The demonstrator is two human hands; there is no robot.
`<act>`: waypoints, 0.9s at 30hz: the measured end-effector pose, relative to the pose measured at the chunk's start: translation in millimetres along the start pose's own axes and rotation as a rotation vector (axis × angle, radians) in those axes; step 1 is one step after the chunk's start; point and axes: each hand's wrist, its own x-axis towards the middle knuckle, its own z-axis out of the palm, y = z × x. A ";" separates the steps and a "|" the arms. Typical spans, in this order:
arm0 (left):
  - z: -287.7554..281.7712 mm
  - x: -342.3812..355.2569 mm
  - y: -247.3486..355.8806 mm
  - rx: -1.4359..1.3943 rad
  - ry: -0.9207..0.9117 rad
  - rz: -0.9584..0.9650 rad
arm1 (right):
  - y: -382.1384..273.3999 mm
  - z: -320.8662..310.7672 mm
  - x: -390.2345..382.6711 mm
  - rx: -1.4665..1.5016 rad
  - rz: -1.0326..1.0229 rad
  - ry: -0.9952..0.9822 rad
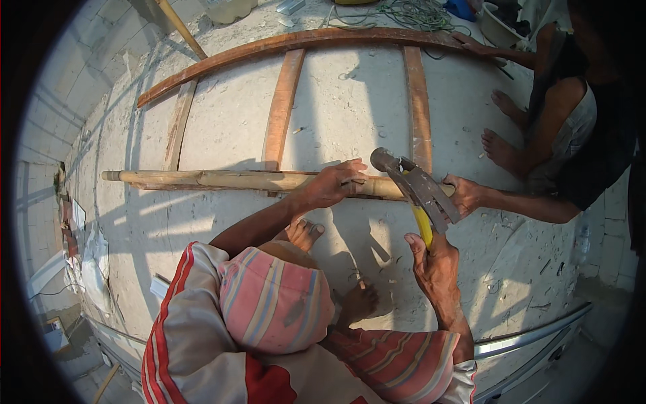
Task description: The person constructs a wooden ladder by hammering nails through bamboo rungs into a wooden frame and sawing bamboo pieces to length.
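My right hand [436, 264] grips the yellow handle of a claw hammer [418, 192], its dark metal head raised over the right part of a bamboo pole [249, 180]. My left hand [331, 184] rests on the pole's middle with fingertips pinched together; whatever they hold is too small to make out. The pole lies along the near rail of a wooden frame, mostly covering that rail. Brown crosspieces [284, 108] join it to a long far beam [269, 48]. At the pole's right end, a co-worker's hand [464, 195] holds it.
The co-worker [572, 128] squats at the right, other hand on the far beam. Green cord [417, 15] and a bucket [501, 25] are at the back. A bamboo stick [182, 28] leans at the far left. Metal channels [531, 335] lie behind my right side.
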 end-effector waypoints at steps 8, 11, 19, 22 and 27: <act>-47.6 -39.5 2.5 0.795 -0.268 -0.411 | -8.3 0.9 -1.1 0.234 -0.239 0.275; -34.8 -32.0 -17.1 0.834 -0.195 -0.291 | 30.1 38.7 5.3 -0.171 -0.048 -0.192; -42.2 -47.3 -16.9 0.855 -0.139 -0.301 | -19.4 -10.1 20.5 0.244 -0.071 0.168; -39.8 -47.3 -22.4 0.861 -0.103 -0.217 | -0.4 -6.6 6.3 0.480 -0.260 0.314; -24.9 -15.7 -16.3 0.805 -0.123 -0.160 | 44.5 40.6 -3.6 -0.154 0.187 -0.212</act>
